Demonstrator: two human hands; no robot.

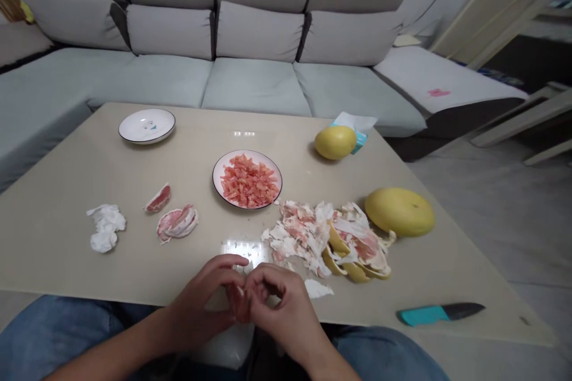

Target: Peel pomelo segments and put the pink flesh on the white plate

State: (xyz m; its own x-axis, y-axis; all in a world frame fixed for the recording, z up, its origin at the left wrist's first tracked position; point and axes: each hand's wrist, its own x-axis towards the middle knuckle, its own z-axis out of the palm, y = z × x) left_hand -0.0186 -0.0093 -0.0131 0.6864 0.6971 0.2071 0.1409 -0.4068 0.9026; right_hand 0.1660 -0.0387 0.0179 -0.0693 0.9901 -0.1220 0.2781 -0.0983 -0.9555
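Note:
Between my two hands, at the near table edge, is a reddish pomelo segment [239,302]. My left hand [210,294] grips it from the left, its upper fingers curved over. On the other side my right hand [277,300] pinches at the segment with thumb and forefinger. Beyond them stands a plate [217,184] piled with pink pomelo flesh [250,181]. Several unpeeled segments [177,223] lie to the left. A heap of white pith and yellow peel [308,238] spreads right of my hands, with a loose white scrap [318,289] nearest my right hand.
Crumpled tissue [106,226] lies at left, and a white plate [147,126] is at the far left. Two whole pomelos [335,143] sit on the right, one by a tissue pack [361,141]. A knife with a teal handle [424,315] rests near the right front edge.

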